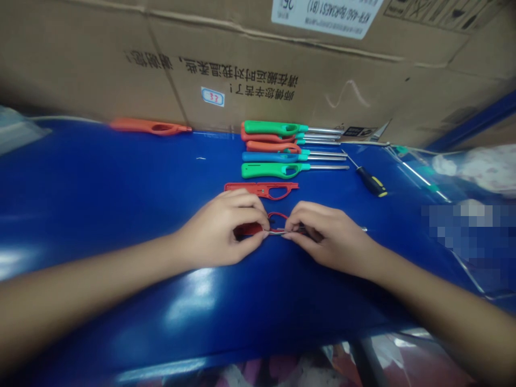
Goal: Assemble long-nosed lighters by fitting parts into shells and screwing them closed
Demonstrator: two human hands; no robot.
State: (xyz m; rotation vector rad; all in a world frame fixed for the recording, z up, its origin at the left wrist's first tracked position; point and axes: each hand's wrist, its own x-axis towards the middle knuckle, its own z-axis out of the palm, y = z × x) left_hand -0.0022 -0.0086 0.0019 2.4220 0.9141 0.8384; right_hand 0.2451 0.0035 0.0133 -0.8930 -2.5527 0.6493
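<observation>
Between my two hands lies a red lighter half-shell (278,232) with a thin pale wire along its near edge. My left hand (229,226) is closed, thumb and fingertips pinching the wire and the shell's edge. Close to its right, my right hand (322,231) pinches the same piece near the trigger loop; the fingers hide most of the inside. Just beyond them rests another red lighter half-shell (242,187), its hollow side up. Further back, several whole stick lighters (266,171) in green, blue, orange and red lie in a row, metal tubes pointing right.
A black and yellow screwdriver (373,181) lies right of the lighters. An orange lighter shell (141,127) sits at the back left. The large cardboard box (161,86) walls off the blue table's (100,193) far edge. Clear plastic bags (20,129) are at both sides.
</observation>
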